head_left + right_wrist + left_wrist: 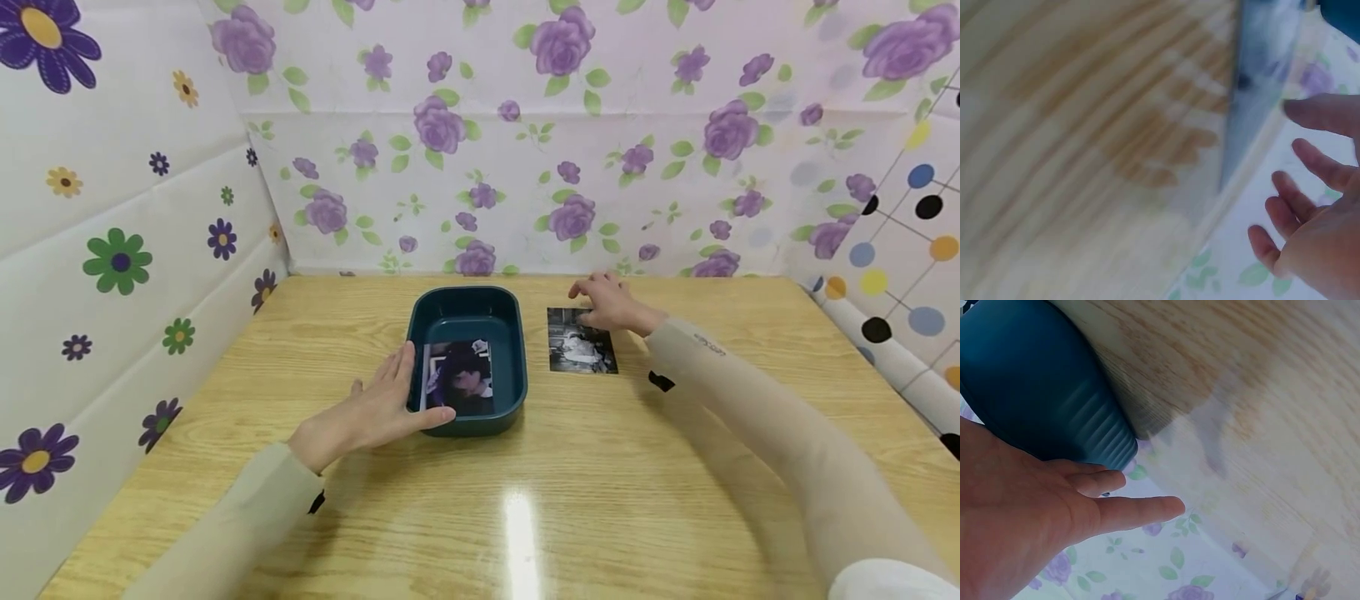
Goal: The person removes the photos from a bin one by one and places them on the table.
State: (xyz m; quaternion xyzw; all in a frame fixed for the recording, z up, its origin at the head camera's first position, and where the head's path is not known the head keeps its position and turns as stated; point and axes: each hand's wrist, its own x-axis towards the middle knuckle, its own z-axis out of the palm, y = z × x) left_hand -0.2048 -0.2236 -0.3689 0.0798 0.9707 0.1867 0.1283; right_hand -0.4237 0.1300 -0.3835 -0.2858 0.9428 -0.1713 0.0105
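Observation:
A dark teal rectangular tub (513, 358) sits on the table with a colour photo (461, 379) lying inside it. My left hand (375, 408) rests along the tub's left side, fingers extended and thumb over the near rim. In the left wrist view that hand (1041, 506) is beside the tub's ribbed outer wall (1041, 381). To the right of the tub lies a black-and-white photo (581, 350) on the wood. Over its far right corner hovers my right hand (611, 302), fingers loosely bent. The right wrist view shows that hand's fingers (1325, 172) spread, holding nothing, near the blurred photo (1257, 87).
Wood-grain table (645, 492) extends around the tub. A wall covering with purple flowers (480, 196) stands behind it. Flowered sheeting (116, 333) closes the left side, and a dotted sheet (900, 283) the right.

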